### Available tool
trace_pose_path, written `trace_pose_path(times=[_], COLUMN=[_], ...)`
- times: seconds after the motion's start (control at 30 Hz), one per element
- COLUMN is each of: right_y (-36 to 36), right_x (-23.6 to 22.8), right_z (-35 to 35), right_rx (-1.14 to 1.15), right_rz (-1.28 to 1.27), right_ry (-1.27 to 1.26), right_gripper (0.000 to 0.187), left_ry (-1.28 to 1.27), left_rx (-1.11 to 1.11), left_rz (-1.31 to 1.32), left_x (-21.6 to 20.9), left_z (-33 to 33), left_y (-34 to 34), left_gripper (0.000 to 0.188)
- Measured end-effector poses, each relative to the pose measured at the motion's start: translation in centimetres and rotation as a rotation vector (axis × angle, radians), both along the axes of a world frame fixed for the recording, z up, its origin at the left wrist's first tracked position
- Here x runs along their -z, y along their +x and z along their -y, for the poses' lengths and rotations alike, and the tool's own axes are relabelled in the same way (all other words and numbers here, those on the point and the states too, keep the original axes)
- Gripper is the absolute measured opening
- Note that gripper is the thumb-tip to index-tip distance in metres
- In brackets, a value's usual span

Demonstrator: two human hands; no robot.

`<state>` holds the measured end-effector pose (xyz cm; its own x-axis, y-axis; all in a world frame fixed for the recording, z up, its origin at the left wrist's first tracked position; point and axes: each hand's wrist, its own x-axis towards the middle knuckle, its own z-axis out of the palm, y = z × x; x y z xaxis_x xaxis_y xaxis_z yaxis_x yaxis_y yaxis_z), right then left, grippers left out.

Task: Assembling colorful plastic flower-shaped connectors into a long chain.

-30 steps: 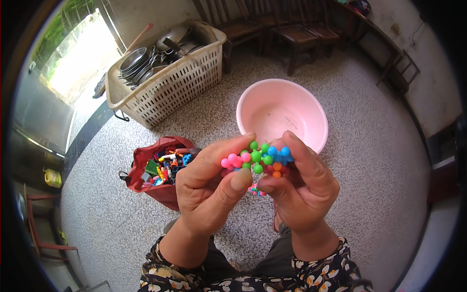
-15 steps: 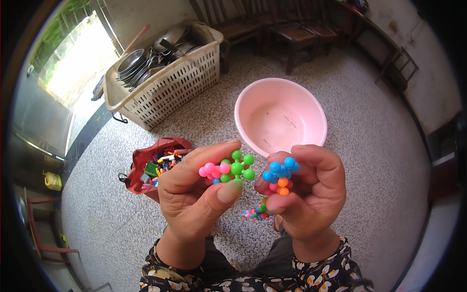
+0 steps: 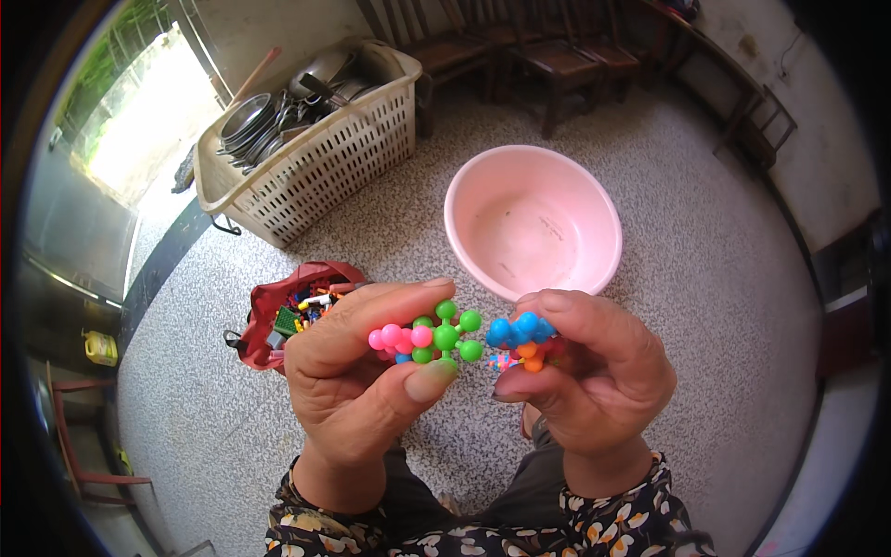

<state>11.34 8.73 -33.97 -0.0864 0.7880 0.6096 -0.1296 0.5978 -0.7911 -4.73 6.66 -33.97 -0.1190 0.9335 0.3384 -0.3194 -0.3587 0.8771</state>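
My left hand [image 3: 345, 382] pinches a green snowflake-like ball connector [image 3: 446, 337] between thumb and fingertips. Joined to its left side is a pink ball connector [image 3: 399, 337], with a bit of blue below. My right hand [image 3: 608, 376], also closed, grips a blue ball connector [image 3: 521, 329] with an orange ball connector [image 3: 531, 353] under it. The two held clusters face each other, a small gap between them. Behind the right thumb a multicoloured string of small balls [image 3: 501, 363] shows in part; whether it joins the blue cluster I cannot tell.
A pink basin [image 3: 534, 223] stands on the speckled floor ahead. Left of my hands, a red bag [image 3: 264, 302] holds many small colourful toy pieces. A cream slatted crate [image 3: 325, 153] full of metal pans stands at the far left. Wooden chairs [image 3: 557, 60] line the back wall.
My right hand has turned, tilting the blue and orange cluster and bringing it slightly left. The multicoloured string behind it has risen and is more hidden. My left hand has shifted slightly left.
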Motion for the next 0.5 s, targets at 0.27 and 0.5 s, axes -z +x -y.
trace_pose_path(times=[0.27,0.5], right_y=[0.3,0.4], right_x=[-0.5,-0.2], right_z=[-0.6,-0.2], right_rx=[0.079,0.112], right_rz=[0.302,0.276], right_ry=[0.222,0.194], right_gripper=[0.033,0.032], left_ry=[0.098,0.24], left_rx=[0.003,-0.006], left_rz=[-0.115,-0.248], left_x=[-0.4,-0.2], left_z=[-0.3,-0.9], left_y=[-0.5,-0.3], left_gripper=[0.041,0.041])
